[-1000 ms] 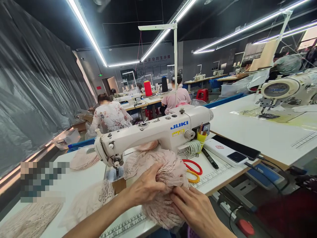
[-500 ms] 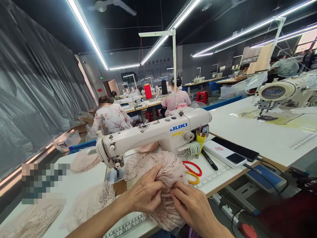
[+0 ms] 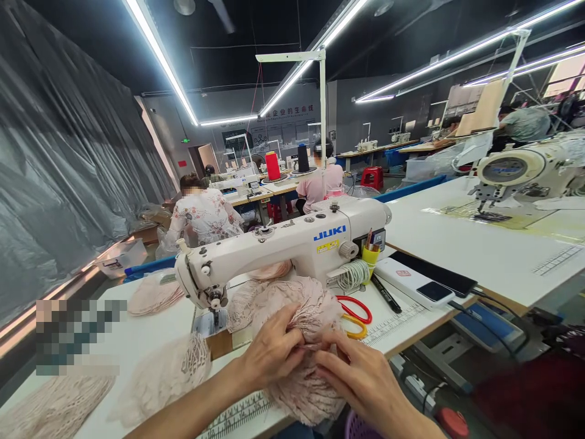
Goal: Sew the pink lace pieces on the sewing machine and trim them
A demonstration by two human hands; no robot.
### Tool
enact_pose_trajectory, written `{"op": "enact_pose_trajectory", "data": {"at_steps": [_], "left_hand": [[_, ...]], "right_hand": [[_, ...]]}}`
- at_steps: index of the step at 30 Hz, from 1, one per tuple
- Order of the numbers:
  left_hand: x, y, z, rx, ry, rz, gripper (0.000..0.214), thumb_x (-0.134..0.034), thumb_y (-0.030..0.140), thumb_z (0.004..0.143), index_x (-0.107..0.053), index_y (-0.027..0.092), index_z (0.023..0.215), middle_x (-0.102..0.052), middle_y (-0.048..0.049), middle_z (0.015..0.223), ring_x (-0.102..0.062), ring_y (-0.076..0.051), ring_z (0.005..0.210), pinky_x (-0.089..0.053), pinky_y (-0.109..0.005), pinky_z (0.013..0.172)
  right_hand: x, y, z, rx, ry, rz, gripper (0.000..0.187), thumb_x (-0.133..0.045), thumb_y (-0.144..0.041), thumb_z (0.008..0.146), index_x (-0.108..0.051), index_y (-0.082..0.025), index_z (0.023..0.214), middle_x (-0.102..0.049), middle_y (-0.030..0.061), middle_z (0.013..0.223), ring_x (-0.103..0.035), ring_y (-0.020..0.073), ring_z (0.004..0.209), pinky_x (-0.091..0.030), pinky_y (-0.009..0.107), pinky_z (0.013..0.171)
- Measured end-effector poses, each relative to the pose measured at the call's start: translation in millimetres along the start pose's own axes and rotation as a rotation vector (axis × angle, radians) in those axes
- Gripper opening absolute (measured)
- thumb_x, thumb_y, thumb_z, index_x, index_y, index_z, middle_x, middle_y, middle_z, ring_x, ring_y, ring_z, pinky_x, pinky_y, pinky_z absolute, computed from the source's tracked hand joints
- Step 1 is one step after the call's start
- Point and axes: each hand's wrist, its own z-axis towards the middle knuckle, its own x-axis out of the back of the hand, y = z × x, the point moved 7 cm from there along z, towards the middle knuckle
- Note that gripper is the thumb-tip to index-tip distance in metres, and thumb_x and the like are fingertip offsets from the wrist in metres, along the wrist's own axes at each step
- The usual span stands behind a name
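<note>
A gathered bundle of pale pink lace fabric (image 3: 297, 305) lies on the table's front edge, right of the sewing machine's needle. My left hand (image 3: 276, 344) is closed on the fabric from the left, thumb and fingers pinching a fold. From the right, my right hand (image 3: 356, 372) pinches the same bundle with thumb and forefinger, close to the left fingertips. Behind both hands stands the white sewing machine (image 3: 274, 244). Scissors (image 3: 359, 317) with red and yellow handles lie just right of the bundle, their blades hidden.
Lace pieces (image 3: 164, 372) lie at the left, with another lace stack (image 3: 155, 292) behind. A yellow cup (image 3: 369, 263) of pens, a black marker (image 3: 386, 294) and a white power bank (image 3: 411, 283) are at the right. Two co-workers sit ahead.
My right hand has shifted slightly right and up, its fingers parting a little from the left ones. My left hand keeps its hold on the fabric.
</note>
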Motion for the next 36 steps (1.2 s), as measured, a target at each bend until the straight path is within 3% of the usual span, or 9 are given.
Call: {"op": "enact_pose_trajectory", "data": {"at_steps": [5,15,20,25,30,36], "left_hand": [[2.8,0,3,-0.001,-0.014,-0.032,0.007,-0.052,0.016,0.085,-0.057,0.016,0.081,-0.046,-0.0163,0.134,-0.060,-0.024,0.105,-0.054,-0.035,0.084],[5.4,3,1,0.010,-0.095,-0.060,0.010,-0.050,0.019,0.091,-0.060,0.016,0.090,-0.042,-0.0159,0.136,-0.058,-0.024,0.108,-0.051,-0.035,0.091],[1.7,5,-3,-0.050,-0.111,-0.030,0.028,-0.061,0.042,0.087,-0.059,0.014,0.093,-0.037,-0.0205,0.139,-0.055,-0.030,0.113,-0.052,-0.040,0.090],[0.3,4,-3,-0.039,-0.042,0.007,0.008,-0.051,0.018,0.090,-0.058,0.014,0.087,-0.042,-0.0173,0.136,-0.058,-0.024,0.106,-0.053,-0.036,0.087],[2.3,6,-2,-0.049,-0.012,0.008,0.009,-0.049,0.017,0.089,-0.057,0.015,0.086,-0.042,-0.0175,0.136,-0.058,-0.025,0.106,-0.054,-0.036,0.085],[4.1,6,0,-0.037,-0.017,-0.004,0.005,-0.051,0.015,0.087,-0.056,0.016,0.087,-0.042,-0.0167,0.135,-0.057,-0.025,0.109,-0.053,-0.036,0.087]], "right_hand": [[-5,0,-8,0.042,-0.015,-0.103,0.024,-0.040,-0.019,0.096,-0.063,-0.021,0.089,-0.057,0.0034,0.074,-0.054,0.0148,0.057,-0.038,0.024,0.051],[-12,10,-7,-0.101,-0.035,0.024,0.024,-0.037,-0.019,0.097,-0.057,-0.020,0.084,-0.054,0.0032,0.079,-0.054,0.0133,0.060,-0.039,0.022,0.053],[-15,11,-6,-0.130,-0.032,0.074,0.022,-0.039,-0.018,0.097,-0.057,-0.020,0.086,-0.053,0.0032,0.080,-0.054,0.0128,0.061,-0.040,0.022,0.055],[-12,14,-8,-0.146,-0.037,0.145,0.017,-0.040,-0.018,0.097,-0.057,-0.021,0.095,-0.055,0.0029,0.084,-0.055,0.0125,0.066,-0.041,0.021,0.058],[-6,9,-16,-0.047,-0.116,0.145,0.009,-0.048,-0.021,0.095,-0.056,-0.023,0.099,-0.056,0.0031,0.087,-0.054,0.0141,0.068,-0.038,0.024,0.058],[-8,0,-19,0.023,-0.085,0.036,0.011,-0.049,-0.016,0.091,-0.058,-0.021,0.087,-0.055,0.0029,0.084,-0.051,0.0142,0.064,-0.035,0.026,0.056]]}}
